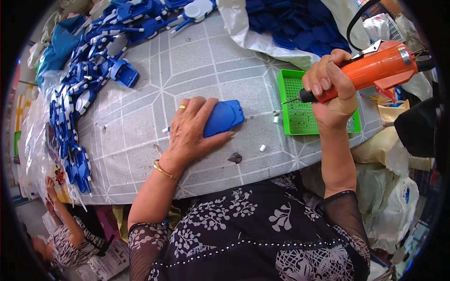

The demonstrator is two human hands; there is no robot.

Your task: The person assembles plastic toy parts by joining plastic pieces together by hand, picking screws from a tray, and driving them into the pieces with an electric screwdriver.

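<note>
My left hand (pixel 187 129) lies over a flat blue plastic casing (pixel 224 117), its thumb along the near edge and its fingers across the left part. A small white end sticks out left of the fingers. In my right hand (pixel 333 96) is an orange electric screwdriver (pixel 375 69), gripped with the fingers wrapped round its front. Its thin bit points left, over the left side of a shallow green basket (pixel 282 91) with a perforated bottom. Small metal pieces lie in the basket's near right corner, partly hidden by my right wrist.
Blue casings with white ends (pixel 86 79) are heaped along the table's left and far edges. A white sack (pixel 234 23) of blue plastic parts stands at the back. White caps (pixel 263 148) and a dark pointed piece (pixel 235 158) lie nearer me. Another person (pixel 75 234) sits at lower left.
</note>
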